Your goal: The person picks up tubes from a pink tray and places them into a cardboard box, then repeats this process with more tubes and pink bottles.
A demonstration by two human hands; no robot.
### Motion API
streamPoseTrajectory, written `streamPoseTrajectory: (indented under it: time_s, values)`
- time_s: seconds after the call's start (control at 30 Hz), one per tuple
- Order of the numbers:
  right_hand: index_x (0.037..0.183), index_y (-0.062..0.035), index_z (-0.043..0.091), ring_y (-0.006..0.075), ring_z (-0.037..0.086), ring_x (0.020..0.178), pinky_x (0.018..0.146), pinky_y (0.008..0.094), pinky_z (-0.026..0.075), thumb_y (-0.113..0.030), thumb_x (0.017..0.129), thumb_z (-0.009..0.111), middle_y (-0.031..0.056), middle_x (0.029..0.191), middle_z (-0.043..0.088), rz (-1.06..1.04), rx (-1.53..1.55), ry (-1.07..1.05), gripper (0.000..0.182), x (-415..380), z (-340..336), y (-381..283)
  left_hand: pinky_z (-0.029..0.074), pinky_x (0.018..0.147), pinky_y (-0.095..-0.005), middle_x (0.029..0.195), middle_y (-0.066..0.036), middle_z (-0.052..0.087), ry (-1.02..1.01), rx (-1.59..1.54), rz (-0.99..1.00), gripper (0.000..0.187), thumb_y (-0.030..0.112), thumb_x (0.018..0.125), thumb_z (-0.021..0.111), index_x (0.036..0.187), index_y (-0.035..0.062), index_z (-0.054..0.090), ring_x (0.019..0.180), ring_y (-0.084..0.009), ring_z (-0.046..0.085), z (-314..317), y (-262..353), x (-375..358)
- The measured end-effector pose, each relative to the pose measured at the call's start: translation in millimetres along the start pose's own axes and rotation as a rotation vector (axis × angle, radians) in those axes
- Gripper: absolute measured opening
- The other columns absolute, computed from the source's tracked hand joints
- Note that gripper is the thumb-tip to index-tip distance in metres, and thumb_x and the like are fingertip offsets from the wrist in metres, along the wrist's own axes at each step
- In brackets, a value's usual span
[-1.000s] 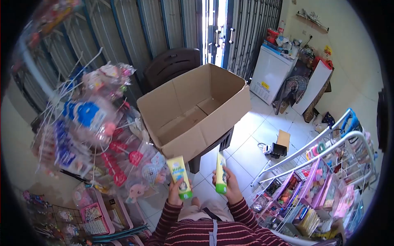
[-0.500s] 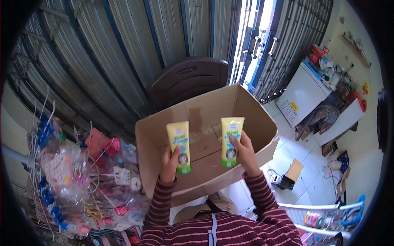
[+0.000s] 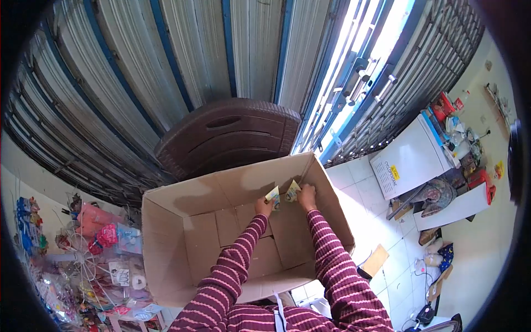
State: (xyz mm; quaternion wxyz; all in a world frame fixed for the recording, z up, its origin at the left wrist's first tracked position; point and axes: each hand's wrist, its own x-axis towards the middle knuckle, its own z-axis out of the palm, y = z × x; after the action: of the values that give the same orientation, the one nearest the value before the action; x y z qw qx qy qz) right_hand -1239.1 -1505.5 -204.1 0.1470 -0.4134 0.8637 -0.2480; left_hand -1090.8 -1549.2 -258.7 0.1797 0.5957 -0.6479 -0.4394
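Both hands reach down inside a large open cardboard box (image 3: 166,243), near its far right corner. My left hand (image 3: 264,207) is closed around a yellow squeeze tube (image 3: 273,195), which tilts with one end up. Just to the right, my right hand (image 3: 307,197) grips a second yellow tube (image 3: 292,191), leaning toward the first. The two tubes are close together, and their lower parts are partly hidden by the hands and the angle. Bare cardboard shows on the box floor to the left of the hands.
A brown plastic chair (image 3: 232,133) stands behind the box, before a metal folding shutter (image 3: 254,50). Plastic-wrapped goods (image 3: 105,265) hang at the left. On the right are a white appliance (image 3: 412,157) and a piece of cardboard (image 3: 375,261) on the tiled floor.
Both hands have gone from above the box's near side down and forward into its far right part, carrying the tubes. The tubes came closer together, and the camera view shifted.
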Motion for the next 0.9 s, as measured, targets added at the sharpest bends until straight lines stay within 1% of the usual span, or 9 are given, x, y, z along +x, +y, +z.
streamPoseTrajectory:
  time_s: [0.1,0.33,0.47,0.53,0.6,0.7,0.8,0.87,0.9]
  values:
    - [0.072,0.0026,0.058,0.0363,0.054,0.069,0.063,0.0404,0.044,-0.008,0.064,0.056,0.0236,0.069,0.054,-0.004,-0.026,0.038,0.013,12,16,20,0.041,0.074,-0.0348,0.085,-0.016,0.057,-0.173,-0.173,0.005,0.036,0.028,0.07,0.057,0.095,0.0036,0.054,0.084,-0.0288,0.054,24,-6,9]
    - [0.075,0.0004,0.058,0.0331,0.055,0.069,0.061,0.0391,0.045,-0.005,0.065,0.054,0.0228,0.071,0.054,-0.151,-0.007,-0.007,0.012,15,-24,-26,0.033,0.086,-0.0342,0.112,-0.025,0.039,-0.075,-0.14,0.162,0.071,0.04,0.073,0.051,0.118,-0.0061,0.023,0.098,-0.0323,0.045,2,6,7]
    - [0.082,-0.0001,0.056,0.0257,0.058,0.069,0.062,0.0317,0.046,-0.009,0.067,0.058,0.0171,0.074,0.057,-0.43,0.238,-0.036,0.018,-21,-81,-91,0.038,0.08,-0.0318,0.096,-0.023,0.051,-0.331,-0.396,0.198,0.057,0.029,0.074,0.053,0.113,-0.0063,0.032,0.092,-0.0295,0.049,-96,30,-21]
    - [0.088,0.0,0.056,0.0158,0.057,0.071,0.063,0.0255,0.045,-0.003,0.071,0.054,0.0116,0.078,0.059,-0.481,0.495,-0.241,0.018,-70,-123,-144,0.041,0.074,-0.0308,0.09,-0.019,0.054,-0.392,-0.357,0.315,0.045,0.026,0.074,0.052,0.106,-0.0038,0.041,0.085,-0.0242,0.053,-162,59,-65]
    - [0.092,0.0016,0.054,0.0093,0.052,0.075,0.067,0.0215,0.042,0.003,0.073,0.048,0.0067,0.08,0.058,-0.607,0.621,-0.382,0.02,-128,-147,-182,0.043,0.068,-0.0306,0.085,-0.015,0.056,-0.208,-0.287,0.607,0.033,0.023,0.075,0.052,0.097,-0.0009,0.046,0.08,-0.0216,0.055,-206,67,-109]
    - [0.078,0.0045,0.058,0.0135,0.053,0.072,0.066,0.0251,0.041,-0.015,0.064,0.06,0.01,0.074,0.058,-0.569,0.915,-0.735,0.024,-210,-136,-190,0.042,0.07,-0.0291,0.088,-0.011,0.055,-0.069,-0.309,0.665,0.03,0.021,0.077,0.05,0.101,0.0023,0.046,0.082,-0.0174,0.054,-279,66,-203]
    - [0.08,0.0062,0.058,0.0246,0.055,0.074,0.069,0.0344,0.042,-0.017,0.063,0.063,0.0159,0.079,0.059,-0.966,1.12,-1.514,0.029,-280,-81,-227,0.04,0.073,-0.028,0.093,-0.01,0.053,0.088,-0.318,0.67,0.029,0.019,0.078,0.049,0.101,0.0024,0.046,0.085,-0.0167,0.051,-339,27,-318]
    - [0.088,0.0038,0.057,0.0232,0.052,0.086,0.078,0.0347,0.038,-0.013,0.065,0.065,0.0142,0.09,0.057,-1.208,0.93,-1.887,0.03,-335,-42,-263,0.039,0.075,-0.0277,0.098,-0.009,0.05,0.084,-0.365,0.64,0.028,0.017,0.079,0.047,0.103,0.0019,0.045,0.088,-0.0164,0.049,-373,-17,-398]
    - [0.092,0.0013,0.056,0.0209,0.05,0.091,0.081,0.0337,0.036,-0.008,0.066,0.063,0.0107,0.095,0.056,-1.318,1.161,-1.967,0.028,-380,-28,-289,0.038,0.076,-0.0284,0.099,-0.009,0.05,0.123,-0.39,0.618,0.028,0.016,0.08,0.045,0.104,0.0015,0.044,0.088,-0.017,0.049,-383,-43,-435]
